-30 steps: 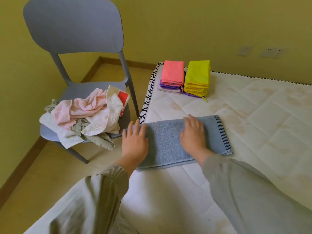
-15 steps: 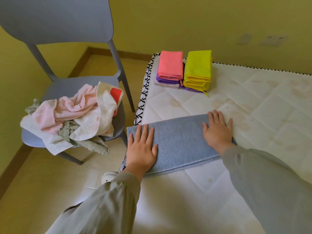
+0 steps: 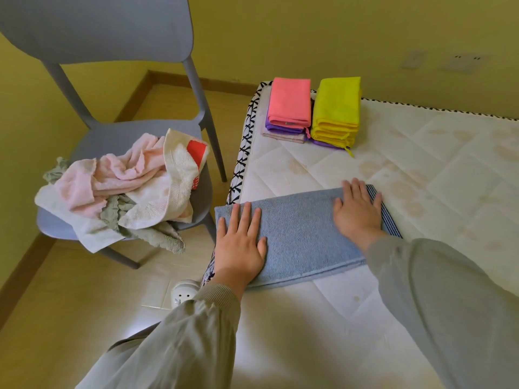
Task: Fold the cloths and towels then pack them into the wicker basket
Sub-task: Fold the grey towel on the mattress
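Single head view: looks forward-down, close over mattress (image 3: 323,175) corner; chair (image 3: 118,136) at left.

Illumination: soft, even light, moderately bright; source unseen. Shadows: faint, diffuse, under grey plastic chair (image 3: 120,136). Glare: pale sheen on beige tiled floor (image 3: 157,284). Distortion: wide-angle bowing at edges. Focus: folded blue-grey terry towel (image 3: 300,234) crisp; near grey fabric sleeves (image 3: 449,304) and wall sockets (image 3: 460,63) soft.

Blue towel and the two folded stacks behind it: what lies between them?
Head view: only bare, stained mattress between the blue towel and the pink-topped stack and yellow stack.
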`<state>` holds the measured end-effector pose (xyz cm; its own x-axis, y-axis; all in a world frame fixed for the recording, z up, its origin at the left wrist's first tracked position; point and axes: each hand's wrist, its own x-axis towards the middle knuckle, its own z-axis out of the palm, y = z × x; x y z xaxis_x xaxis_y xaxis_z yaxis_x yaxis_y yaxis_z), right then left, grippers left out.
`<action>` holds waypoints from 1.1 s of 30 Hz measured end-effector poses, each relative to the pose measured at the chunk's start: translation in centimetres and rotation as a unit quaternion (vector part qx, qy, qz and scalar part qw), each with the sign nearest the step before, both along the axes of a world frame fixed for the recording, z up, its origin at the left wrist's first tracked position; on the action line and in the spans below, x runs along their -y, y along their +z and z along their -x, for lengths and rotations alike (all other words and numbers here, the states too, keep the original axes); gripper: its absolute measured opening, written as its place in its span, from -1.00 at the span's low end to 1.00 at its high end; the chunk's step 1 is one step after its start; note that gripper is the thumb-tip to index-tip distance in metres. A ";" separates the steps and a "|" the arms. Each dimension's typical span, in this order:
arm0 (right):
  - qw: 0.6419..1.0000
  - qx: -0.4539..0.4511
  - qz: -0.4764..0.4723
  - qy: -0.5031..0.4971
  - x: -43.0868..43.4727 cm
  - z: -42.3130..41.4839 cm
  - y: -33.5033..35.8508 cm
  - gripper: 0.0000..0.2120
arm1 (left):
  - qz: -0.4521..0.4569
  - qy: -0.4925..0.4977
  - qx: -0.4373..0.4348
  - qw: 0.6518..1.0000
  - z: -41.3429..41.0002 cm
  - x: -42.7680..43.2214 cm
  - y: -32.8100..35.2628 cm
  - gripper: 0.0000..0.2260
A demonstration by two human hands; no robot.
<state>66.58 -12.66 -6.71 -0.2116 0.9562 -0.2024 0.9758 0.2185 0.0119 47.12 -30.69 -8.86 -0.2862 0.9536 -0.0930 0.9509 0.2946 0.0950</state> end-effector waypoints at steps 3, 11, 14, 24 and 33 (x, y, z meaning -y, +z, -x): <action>0.998 -0.040 -0.024 0.043 1.6 3.8 0.9 -0.45 | -0.006 0.006 -0.002 1.000 0.1 -0.1 0.0 -0.38; 0.978 -0.098 -0.057 0.175 7.8 5.4 -1.8 -0.39 | -0.061 -0.006 0.045 0.997 0.5 0.3 -0.1 -0.44; 0.978 -0.097 -0.056 0.178 8.1 5.9 -2.0 -0.38 | -0.114 0.072 0.101 0.986 1.0 0.9 0.0 -0.45; 0.977 -0.079 -0.062 0.186 7.8 5.9 -2.0 -0.35 | -0.189 0.366 0.420 0.809 3.6 -0.5 1.6 -0.31; 0.977 -0.093 -0.069 0.180 7.7 6.1 -1.9 -0.38 | -0.177 0.301 0.419 0.838 4.1 -1.0 3.3 -0.88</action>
<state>60.49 -20.39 -8.62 -0.5605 0.8281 -0.0035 0.8237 0.5571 -0.1055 42.98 -29.67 -5.58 -0.7014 0.6699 -0.2434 0.1952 0.5090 0.8383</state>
